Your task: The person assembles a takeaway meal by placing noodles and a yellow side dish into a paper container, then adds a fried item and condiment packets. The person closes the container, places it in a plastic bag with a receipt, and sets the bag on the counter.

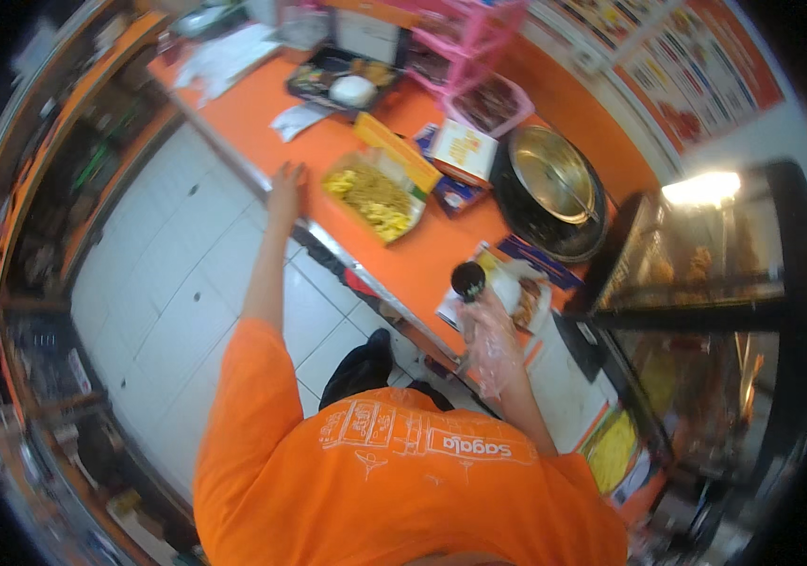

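My left hand (287,189) rests at the metal-edged rim of the orange table (233,120), holding nothing. To its right lies an open food box (375,194) filled with noodles or rice and yellow pieces. My right hand (489,332), in a clear plastic glove, grips a small dark cup (468,280) with pale and green bits inside. The cup is above the near side of another food portion, where a white rice mound (509,291) sits beside browned fried food (528,304) on paper.
Behind stand a black meal tray (311,88), a closed white carton (465,152), a pink basket (492,106) and a large metal bowl (552,173) in a black pan. A lit glass display case (700,255) is at right. Shelves (92,163) line the left.
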### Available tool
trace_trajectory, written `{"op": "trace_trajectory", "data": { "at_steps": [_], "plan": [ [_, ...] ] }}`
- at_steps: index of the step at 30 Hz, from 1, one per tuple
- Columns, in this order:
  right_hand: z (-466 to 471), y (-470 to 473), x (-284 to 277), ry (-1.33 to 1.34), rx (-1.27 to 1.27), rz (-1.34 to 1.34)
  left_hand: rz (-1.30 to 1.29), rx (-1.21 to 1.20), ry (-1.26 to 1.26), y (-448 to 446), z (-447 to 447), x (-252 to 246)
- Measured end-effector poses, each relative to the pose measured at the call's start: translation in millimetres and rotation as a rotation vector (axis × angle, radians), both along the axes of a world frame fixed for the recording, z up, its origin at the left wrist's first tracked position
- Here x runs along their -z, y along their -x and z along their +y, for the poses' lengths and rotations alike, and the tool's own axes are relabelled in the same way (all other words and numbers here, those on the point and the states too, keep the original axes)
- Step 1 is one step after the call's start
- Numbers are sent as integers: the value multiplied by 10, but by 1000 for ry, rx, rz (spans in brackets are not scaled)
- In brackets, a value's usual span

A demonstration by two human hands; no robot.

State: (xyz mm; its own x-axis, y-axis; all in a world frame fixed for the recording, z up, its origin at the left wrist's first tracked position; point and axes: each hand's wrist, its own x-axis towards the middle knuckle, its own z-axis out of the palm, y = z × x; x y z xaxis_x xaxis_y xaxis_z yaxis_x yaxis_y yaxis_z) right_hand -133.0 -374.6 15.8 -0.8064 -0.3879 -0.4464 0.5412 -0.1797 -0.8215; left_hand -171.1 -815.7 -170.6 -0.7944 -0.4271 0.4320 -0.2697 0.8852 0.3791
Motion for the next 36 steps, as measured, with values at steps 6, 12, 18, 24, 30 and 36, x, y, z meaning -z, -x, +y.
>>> {"op": "trace_trajectory", "data": {
  "at_steps": [6, 12, 18, 24, 30, 36],
  "plan": [
    [2056, -726, 216, -106, 696, 21, -205, 51, 30, 283, -125, 112],
    [4723, -1449, 730, -347, 1294, 176, -66, 73, -203, 350, -316, 100],
    [5181, -1381, 537, -779, 1353, 216, 30, 252, 134, 339, 762, -869],
    [4506, -1259, -66, -1628, 1112, 596, -114, 1167, -463, -584, 4185, -1790],
    [3190, -1375, -888, -1282, 1116, 725, 65, 1539, -942, -1543, 6670, -2085],
    [3916, -1858, -714, -1322, 1272, 626, 234, 1970, -753, -1797, 7142, -1782]
  ]
}}
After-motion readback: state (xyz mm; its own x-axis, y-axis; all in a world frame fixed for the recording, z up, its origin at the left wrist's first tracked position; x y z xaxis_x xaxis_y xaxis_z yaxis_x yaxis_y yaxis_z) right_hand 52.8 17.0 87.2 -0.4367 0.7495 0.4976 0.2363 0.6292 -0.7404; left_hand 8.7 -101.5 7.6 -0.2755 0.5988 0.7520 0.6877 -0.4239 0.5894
